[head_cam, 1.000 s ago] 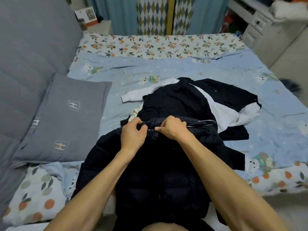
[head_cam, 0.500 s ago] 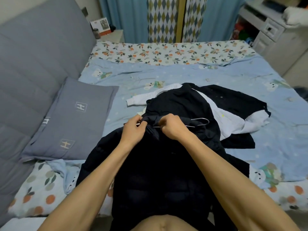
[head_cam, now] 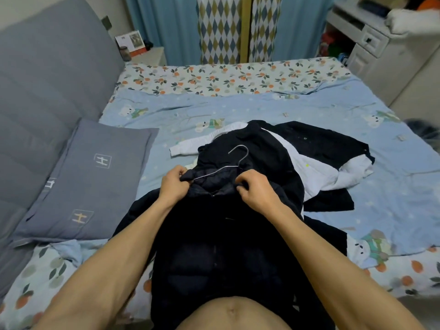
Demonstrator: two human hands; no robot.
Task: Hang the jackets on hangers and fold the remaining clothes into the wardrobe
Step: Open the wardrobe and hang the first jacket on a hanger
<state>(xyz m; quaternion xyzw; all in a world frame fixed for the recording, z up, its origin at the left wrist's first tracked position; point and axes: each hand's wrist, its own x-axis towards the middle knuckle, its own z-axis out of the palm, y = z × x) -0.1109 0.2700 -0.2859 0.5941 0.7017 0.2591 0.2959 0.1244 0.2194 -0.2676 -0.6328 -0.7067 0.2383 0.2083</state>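
Observation:
A black puffer jacket (head_cam: 221,246) lies on the bed in front of me, its collar away from me. A thin metal wire hanger (head_cam: 240,157) pokes out of the collar, hook pointing up and away. My left hand (head_cam: 172,186) pinches the left side of the collar. My right hand (head_cam: 256,191) grips the right side of the collar. Behind the jacket lies a heap of other clothes: a dark garment (head_cam: 316,141) and a white garment (head_cam: 333,172) with a white sleeve (head_cam: 190,147) stretched to the left.
The bed (head_cam: 262,108) has a light blue cartoon cover over a floral sheet. A grey pillow (head_cam: 88,177) leans by the grey padded headboard (head_cam: 47,79) on the left. A white cabinet (head_cam: 381,51) stands at the far right, curtains (head_cam: 223,27) behind the bed.
The hanger's hook has turned from lying flat toward the right to standing up out of the collar. My hands have moved apart along the collar, and my view has tilted up slightly.

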